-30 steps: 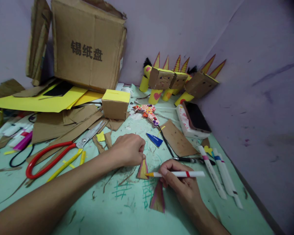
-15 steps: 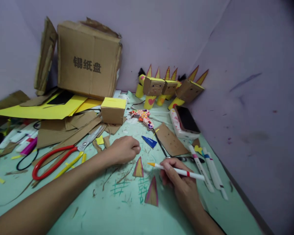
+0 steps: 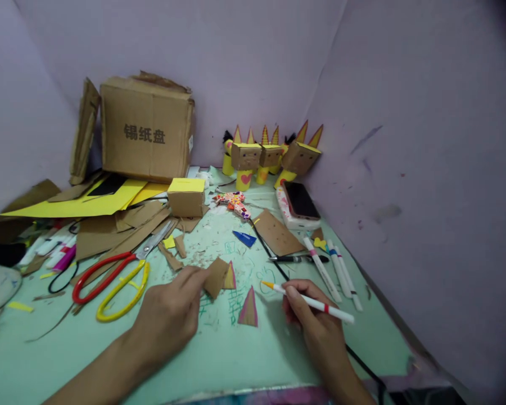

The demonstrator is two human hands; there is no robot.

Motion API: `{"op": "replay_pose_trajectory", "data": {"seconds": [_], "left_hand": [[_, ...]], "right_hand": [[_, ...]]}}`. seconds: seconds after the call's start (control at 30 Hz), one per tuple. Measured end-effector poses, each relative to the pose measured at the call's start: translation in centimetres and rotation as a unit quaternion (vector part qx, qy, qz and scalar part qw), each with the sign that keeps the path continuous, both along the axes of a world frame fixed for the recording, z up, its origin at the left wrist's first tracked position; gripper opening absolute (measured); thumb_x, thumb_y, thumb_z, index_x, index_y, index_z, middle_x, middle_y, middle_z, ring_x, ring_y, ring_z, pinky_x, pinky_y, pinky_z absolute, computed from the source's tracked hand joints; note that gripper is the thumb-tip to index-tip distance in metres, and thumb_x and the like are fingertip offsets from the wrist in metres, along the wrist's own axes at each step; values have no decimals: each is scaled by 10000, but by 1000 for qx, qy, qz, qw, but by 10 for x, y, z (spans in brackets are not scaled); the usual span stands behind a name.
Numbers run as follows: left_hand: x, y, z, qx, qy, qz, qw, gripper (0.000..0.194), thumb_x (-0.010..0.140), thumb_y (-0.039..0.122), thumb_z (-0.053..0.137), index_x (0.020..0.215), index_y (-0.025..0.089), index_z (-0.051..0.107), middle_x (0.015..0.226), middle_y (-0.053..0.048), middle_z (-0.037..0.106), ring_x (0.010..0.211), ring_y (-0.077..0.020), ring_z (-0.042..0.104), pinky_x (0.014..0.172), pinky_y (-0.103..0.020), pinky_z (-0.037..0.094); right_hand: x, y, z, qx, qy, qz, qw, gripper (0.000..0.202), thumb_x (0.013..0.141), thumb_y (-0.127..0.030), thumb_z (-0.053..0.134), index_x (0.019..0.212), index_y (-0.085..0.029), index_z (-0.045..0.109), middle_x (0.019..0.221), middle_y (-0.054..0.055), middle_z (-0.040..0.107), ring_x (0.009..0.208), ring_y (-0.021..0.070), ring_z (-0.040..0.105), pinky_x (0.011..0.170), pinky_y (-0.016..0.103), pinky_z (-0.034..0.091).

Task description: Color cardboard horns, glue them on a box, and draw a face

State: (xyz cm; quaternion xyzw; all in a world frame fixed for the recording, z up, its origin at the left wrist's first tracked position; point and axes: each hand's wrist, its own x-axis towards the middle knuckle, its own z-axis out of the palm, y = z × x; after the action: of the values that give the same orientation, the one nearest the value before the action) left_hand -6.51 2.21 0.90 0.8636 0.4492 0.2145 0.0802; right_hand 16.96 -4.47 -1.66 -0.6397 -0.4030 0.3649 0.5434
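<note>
Between the fingertips of my left hand (image 3: 168,309) is a small brown cardboard piece (image 3: 216,278), which partly covers a yellow triangle with a purple edge (image 3: 230,275). A second purple-edged triangle (image 3: 248,308) lies on the green tabletop (image 3: 219,360) between my hands. My right hand (image 3: 312,315) holds a white marker (image 3: 320,306) with an orange tip pointing left, above the tabletop. Red and yellow scissors (image 3: 139,256) lie open to the left. Beyond my hands stands a cardboard block with a yellow top (image 3: 186,201).
Cardboard figures with yellow horns (image 3: 274,154) stand by the wall. A large box (image 3: 147,129) is at the back left. A patterned glue gun (image 3: 235,203) trails a black cable past my right hand. A phone (image 3: 301,199) and markers (image 3: 321,270) lie right.
My left hand has moved back toward me and now has a cardboard piece at its fingertips. The view has shifted, showing the table's front edge. My right hand still holds the marker.
</note>
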Motion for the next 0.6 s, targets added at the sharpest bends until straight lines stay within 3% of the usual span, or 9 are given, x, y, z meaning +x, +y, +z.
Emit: {"op": "replay_pose_trajectory", "data": {"seconds": [0.1,0.23,0.37,0.47,0.6], "left_hand": [[-6,17,-11,-14,-28,41,999,296,867,223,399,1096,180,581,1097,-100,671,976,-222,648,794,-319,509],[2,24,-4,-93,-14,60,994,319,813,330,517,1085,180,591,1087,-82,672,994,-241,635,862,-345,496],[21,10,-1,-103,86,76,988,478,767,388,574,1204,204,516,1232,-87,588,993,-310,630,786,-432,513],[30,4,-4,-88,132,90,983,404,817,364,498,1191,214,514,1234,-89,572,920,-328,649,671,-445,517],[29,11,-1,-89,83,110,986,370,818,334,497,1163,202,528,1196,-82,602,964,-295,638,728,-401,509]], "right_hand": [[0,4,1,0,1,1,1000,297,817,-472,578,767,-184,632,546,-11,559,481,133,472,428,229,327],[1,4,-1,6,-6,-3,1000,299,823,-476,568,770,-188,629,524,-21,543,482,132,467,432,227,331],[1,3,-1,10,-3,-9,1000,300,805,-480,584,769,-186,634,528,-20,548,469,130,465,412,223,317],[0,3,0,12,-4,-4,1000,306,799,-487,586,761,-187,631,523,-21,537,469,132,457,409,222,313],[1,3,-3,-1,-5,0,1000,311,804,-491,581,773,-185,630,546,-11,552,484,138,479,427,229,330]]}}
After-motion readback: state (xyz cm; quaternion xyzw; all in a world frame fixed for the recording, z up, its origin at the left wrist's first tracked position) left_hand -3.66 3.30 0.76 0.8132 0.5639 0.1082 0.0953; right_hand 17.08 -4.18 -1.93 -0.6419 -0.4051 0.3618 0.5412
